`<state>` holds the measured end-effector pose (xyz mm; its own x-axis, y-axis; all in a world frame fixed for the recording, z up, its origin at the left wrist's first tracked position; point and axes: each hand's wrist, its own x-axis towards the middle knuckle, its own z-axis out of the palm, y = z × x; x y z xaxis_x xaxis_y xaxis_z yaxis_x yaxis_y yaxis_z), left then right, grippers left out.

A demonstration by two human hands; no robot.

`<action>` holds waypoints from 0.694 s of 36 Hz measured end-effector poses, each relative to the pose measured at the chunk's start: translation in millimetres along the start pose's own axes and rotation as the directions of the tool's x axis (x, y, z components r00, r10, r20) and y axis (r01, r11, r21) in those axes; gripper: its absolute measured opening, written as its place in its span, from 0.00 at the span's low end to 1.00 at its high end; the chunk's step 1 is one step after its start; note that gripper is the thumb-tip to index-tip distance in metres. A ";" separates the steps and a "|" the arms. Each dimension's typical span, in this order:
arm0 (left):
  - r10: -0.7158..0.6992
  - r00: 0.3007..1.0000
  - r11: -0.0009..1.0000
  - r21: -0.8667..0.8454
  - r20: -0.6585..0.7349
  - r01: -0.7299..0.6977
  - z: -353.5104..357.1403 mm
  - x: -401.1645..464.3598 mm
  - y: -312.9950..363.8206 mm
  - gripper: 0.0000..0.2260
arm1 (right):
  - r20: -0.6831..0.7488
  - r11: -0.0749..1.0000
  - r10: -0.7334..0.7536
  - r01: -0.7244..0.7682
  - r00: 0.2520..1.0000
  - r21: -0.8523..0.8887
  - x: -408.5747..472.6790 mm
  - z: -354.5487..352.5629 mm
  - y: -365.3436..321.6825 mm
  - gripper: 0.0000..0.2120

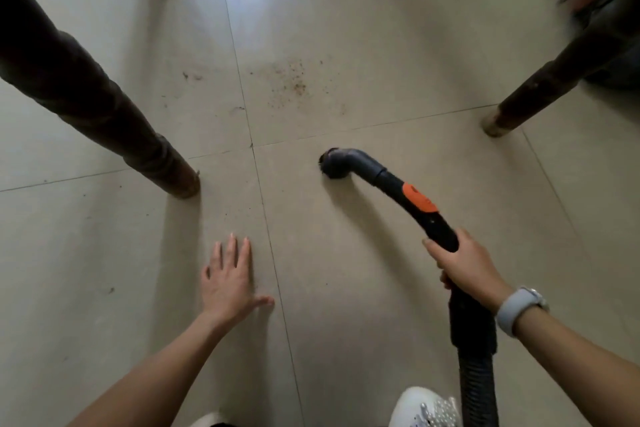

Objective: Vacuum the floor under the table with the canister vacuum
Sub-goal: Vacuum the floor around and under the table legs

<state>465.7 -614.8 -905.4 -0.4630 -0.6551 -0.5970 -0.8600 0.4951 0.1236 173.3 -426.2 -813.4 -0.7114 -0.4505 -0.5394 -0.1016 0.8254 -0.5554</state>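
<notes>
While the right hand (465, 265) wraps its fingers round the black wand (415, 199), the brush nozzle (332, 165) sits on the tiled floor (346, 288) between two dark table legs (114, 114). The left hand (227, 279) lies flat on the floor, fingers spread wide. Brown crumbs (294, 80) are scattered beyond the nozzle. The canister (609, 10) stands far right, blurred.

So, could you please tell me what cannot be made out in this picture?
All head view:
- Canister vacuum: blurred, cut by the right edge.
- Hose: leaves the bottom edge.
- Table top: out of frame; only legs show.
- Nozzle opening: faces down, hidden.
- Right hand fingertips: behind the handle.
</notes>
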 end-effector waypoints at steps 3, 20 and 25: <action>0.018 1.000 1.000 -0.008 0.009 -0.018 -2.2 -0.9 -3.3 0.53 | -0.137 0.996 0.047 -0.036 0.989 0.076 11.9 -15.5 -3.2 0.13; -0.188 0.978 0.967 -0.193 -0.094 0.168 7.4 -14.4 -42.2 0.50 | 0.128 0.967 -0.143 0.166 0.981 -0.193 -4.8 39.3 -43.5 0.09; -0.249 0.965 0.963 -0.131 -0.082 0.237 2.6 -21.6 -65.2 0.47 | 0.117 0.951 -0.169 0.193 0.979 -0.240 -9.9 52.7 -56.9 0.11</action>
<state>532.3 -631.4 -902.7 -0.2501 -0.8021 -0.5423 -0.9658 0.2461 0.0814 222.8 -486.6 -809.8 -0.5975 -0.6204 -0.5080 -0.4007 0.7798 -0.4810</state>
